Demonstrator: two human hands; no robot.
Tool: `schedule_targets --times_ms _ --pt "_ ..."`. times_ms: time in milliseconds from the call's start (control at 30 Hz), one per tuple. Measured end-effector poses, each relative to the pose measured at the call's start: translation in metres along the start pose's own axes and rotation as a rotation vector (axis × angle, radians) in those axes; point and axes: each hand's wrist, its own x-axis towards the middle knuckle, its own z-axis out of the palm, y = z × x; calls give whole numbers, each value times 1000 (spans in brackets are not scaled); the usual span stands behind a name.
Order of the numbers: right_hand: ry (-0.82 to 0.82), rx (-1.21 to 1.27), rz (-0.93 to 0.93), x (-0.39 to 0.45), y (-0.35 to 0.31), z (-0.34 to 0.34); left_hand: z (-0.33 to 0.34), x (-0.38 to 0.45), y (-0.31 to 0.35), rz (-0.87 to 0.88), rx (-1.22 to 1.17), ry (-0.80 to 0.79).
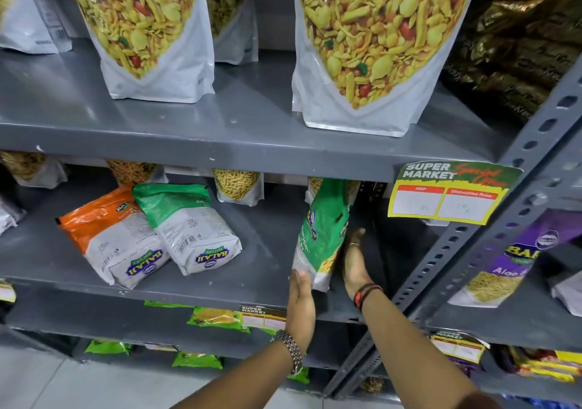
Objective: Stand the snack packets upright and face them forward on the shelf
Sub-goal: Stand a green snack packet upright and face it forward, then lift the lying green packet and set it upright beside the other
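A green snack packet (322,235) stands nearly upright on the middle grey shelf (271,270), turned edge-on and leaning slightly left. My left hand (300,304) presses its lower left corner. My right hand (354,262) lies flat against its right side, fingers reaching back into the shelf. Further left, an orange packet (107,235) and a second green packet (189,226) lie flat on their fronts, back labels up, logos upside down.
Large white namkeen pouches (368,46) stand on the shelf above. Small sev pouches (237,185) line the back of the middle shelf. A price tag (447,193) hangs from the upper shelf edge. A slotted upright post (466,251) borders the right; purple packets (510,263) beyond.
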Motion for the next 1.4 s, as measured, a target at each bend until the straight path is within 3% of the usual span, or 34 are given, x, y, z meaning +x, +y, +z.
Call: schedule_targets --times_ms 133,267,367,533,667,733,933,1167,1300,1400 --pt "114 -12 -55 -13 16 -8 -1 22 9 -43 -152 44" --pt "147 -1 -151 -27 29 -18 -9 53 23 -188 -242 64" --pt "159 -6 -158 -33 32 -22 -10 75 36 -182 -275 22" --pt "143 -47 -148 -38 33 -26 -19 93 47 -84 -270 -125" --pt "192 -172 -72 -44 45 -25 -40 88 29 -140 -244 -100" --pt "133 -291 -10 -47 56 -18 -61 81 18 -214 -286 -113" --pt "-80 -451 -4 -37 66 46 -141 41 4 -308 -331 29" --pt "-104 -631 -48 9 49 137 -228 54 17 -283 -360 225" --pt "-35 -734 5 45 34 186 -251 80 37 -260 -346 155" --pt "-27 -623 153 59 30 210 -261 99 49 -230 -335 79"
